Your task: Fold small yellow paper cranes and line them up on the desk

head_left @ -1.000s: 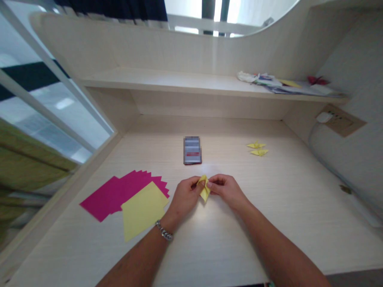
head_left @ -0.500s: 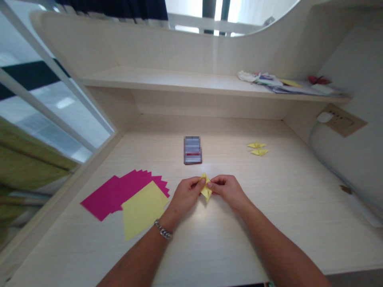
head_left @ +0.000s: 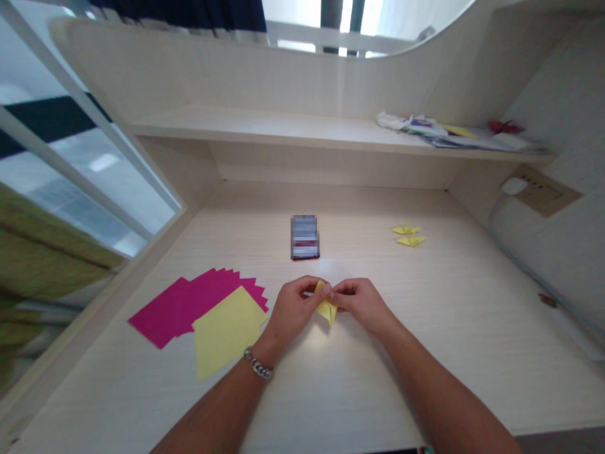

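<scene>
A small folded piece of yellow paper (head_left: 328,313) is held just above the desk, with one point hanging down toward me. My left hand (head_left: 299,306) pinches its left side, thumb on top. From the other side my right hand (head_left: 362,301) grips it near the upper right edge, fingertips meeting my left thumb. The fingers hide part of the folds. At the back right lie two folded yellow paper cranes (head_left: 410,241), one behind the other. Left of my hands, yellow square sheets (head_left: 227,331) overlap a fan of magenta sheets (head_left: 189,309).
A phone (head_left: 305,238) lies beyond my hands, its screen blurred. Papers and a crumpled wrapper (head_left: 416,126) rest on the shelf (head_left: 265,126). A plug (head_left: 513,185) with a grey cable sits in the wall socket at right.
The folded yellow paper has turned and tilted slightly, its lower point shifting down and to the right. My thumbs have come closer together over it.
</scene>
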`<state>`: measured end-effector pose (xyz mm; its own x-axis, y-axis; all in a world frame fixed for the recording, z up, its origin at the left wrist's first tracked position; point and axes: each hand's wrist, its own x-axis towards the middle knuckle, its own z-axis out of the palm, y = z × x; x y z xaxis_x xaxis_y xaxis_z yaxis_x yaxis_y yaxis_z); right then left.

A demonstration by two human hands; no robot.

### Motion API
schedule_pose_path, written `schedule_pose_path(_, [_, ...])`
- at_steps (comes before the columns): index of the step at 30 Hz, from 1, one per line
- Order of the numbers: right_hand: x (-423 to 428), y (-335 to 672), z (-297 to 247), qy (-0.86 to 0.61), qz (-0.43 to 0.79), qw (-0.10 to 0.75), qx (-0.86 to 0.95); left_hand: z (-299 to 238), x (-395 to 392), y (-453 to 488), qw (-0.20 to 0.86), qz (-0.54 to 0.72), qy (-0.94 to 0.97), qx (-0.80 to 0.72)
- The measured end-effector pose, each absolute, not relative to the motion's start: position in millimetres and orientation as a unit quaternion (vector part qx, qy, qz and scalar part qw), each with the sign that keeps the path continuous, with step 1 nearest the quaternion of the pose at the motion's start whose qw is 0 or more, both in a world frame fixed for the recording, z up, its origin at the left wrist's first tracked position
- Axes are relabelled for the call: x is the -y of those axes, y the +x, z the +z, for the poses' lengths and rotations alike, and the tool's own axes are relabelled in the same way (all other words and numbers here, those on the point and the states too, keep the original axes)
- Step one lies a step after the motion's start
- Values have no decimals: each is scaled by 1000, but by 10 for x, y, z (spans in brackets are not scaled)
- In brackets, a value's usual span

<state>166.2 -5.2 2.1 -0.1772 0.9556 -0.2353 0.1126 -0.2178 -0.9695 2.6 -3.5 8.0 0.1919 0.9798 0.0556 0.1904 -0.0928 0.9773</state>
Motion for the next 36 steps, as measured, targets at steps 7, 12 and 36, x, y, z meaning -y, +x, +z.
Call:
schedule_pose_path(7, [63, 1653, 22, -543, 570, 350, 507, 31, 25, -5, 460, 414, 606, -500])
schedule_pose_path(12, [67, 1651, 26, -542, 573, 351, 504, 38, 12, -5, 457, 428, 598, -500])
schedule_pose_path(36, [42, 1676, -55, -510, 544, 374, 551, 61, 5, -17, 486, 419, 575, -508])
